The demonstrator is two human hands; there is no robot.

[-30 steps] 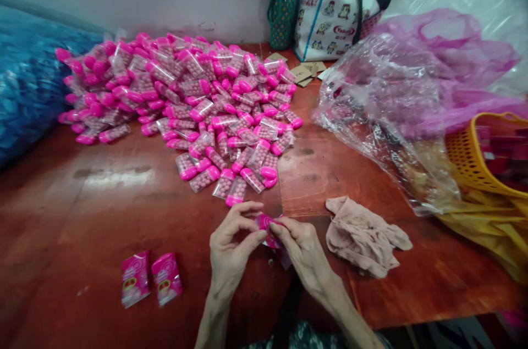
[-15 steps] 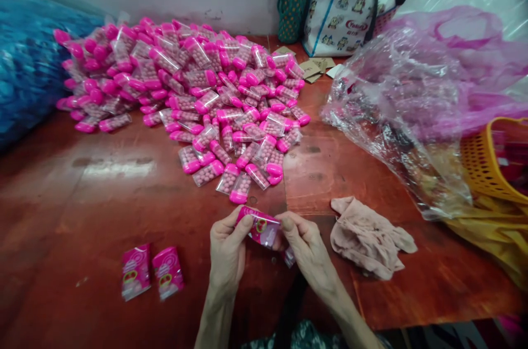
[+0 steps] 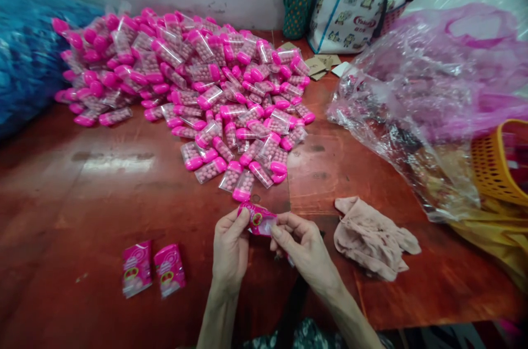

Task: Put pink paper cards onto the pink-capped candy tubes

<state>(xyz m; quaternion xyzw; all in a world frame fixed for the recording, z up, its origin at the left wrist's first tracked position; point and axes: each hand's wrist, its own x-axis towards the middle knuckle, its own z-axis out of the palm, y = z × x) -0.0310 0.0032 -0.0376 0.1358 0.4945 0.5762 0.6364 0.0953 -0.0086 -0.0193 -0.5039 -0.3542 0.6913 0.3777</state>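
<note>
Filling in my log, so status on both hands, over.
Left hand and right hand pinching pink packet by its ends. Pile of pink-capped containers just beyond; crumpled cloth beside right hand, not touching.

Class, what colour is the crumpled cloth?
The cloth is pale pink, seen best in the head view.

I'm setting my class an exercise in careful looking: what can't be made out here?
- Head view: lettering on the held packet, too small; its ends, partly behind left hand and right hand.
- Head view: inside of the pile, hidden by outer bottles.
- Head view: basket's right side, cut off by right edge.
- Head view: white bag's top, cut off above.
</note>
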